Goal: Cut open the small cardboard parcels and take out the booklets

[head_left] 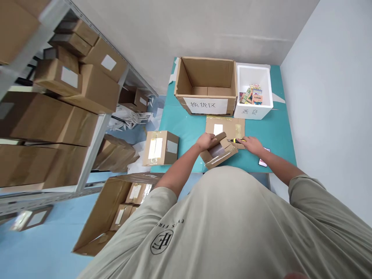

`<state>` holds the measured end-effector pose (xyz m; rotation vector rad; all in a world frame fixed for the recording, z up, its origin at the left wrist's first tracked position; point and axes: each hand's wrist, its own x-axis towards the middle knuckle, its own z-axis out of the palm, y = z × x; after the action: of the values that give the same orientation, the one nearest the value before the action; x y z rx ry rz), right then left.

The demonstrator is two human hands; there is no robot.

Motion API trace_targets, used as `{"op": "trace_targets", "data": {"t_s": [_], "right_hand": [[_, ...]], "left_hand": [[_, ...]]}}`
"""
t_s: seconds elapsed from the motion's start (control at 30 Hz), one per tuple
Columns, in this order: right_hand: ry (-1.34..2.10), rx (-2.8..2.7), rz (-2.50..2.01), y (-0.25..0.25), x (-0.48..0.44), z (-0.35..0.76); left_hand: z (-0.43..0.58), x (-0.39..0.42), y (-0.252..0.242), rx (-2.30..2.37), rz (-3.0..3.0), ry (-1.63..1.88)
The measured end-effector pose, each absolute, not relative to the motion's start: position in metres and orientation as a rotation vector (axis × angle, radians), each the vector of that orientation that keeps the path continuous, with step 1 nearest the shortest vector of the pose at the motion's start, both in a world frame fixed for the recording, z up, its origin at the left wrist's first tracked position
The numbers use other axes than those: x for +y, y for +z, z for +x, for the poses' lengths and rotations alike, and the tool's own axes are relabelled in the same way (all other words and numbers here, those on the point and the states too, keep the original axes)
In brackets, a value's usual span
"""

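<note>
A small cardboard box lies tilted near the front edge of the teal table, its flaps partly raised. My left hand is closed on a flap at the box's left side. In my right hand is a yellow and black utility knife, pointing left over the box's right side. Under and behind the box lies a flat piece of cardboard with a white label and tape. What is inside the small box cannot be made out clearly.
Behind stand a large open cardboard box and a white foam box holding several colourful packets. A taped carton sits at the table's left, a phone by my right forearm. Loaded shelves and a big floor carton stand left.
</note>
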<state>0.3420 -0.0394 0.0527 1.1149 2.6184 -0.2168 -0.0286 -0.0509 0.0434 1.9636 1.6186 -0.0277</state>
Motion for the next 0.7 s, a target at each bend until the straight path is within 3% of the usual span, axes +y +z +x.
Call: {"op": "trace_targets", "data": {"t_s": [0.2,0.37,0.53,0.7], "right_hand": [[-0.469,2.668,1.417,0.034,-0.053,0.366],[-1.117,2.662,1.926,0.003,-0.085,0.36],[-1.831,1.955,2.445,-0.026,-0.102,0.339],[-2.018,1.524,2.602,-0.041,-0.113,0.334]], "left_hand": [[-0.048,-0.067,0.037,1.709,1.946,0.144],[-0.05,-0.113,0.018,1.625,2.257,0.191],[-0.047,-0.151,-0.002,1.395,2.293,-0.016],[-0.031,-0.166,-0.013,1.363,2.184,-0.018]]}}
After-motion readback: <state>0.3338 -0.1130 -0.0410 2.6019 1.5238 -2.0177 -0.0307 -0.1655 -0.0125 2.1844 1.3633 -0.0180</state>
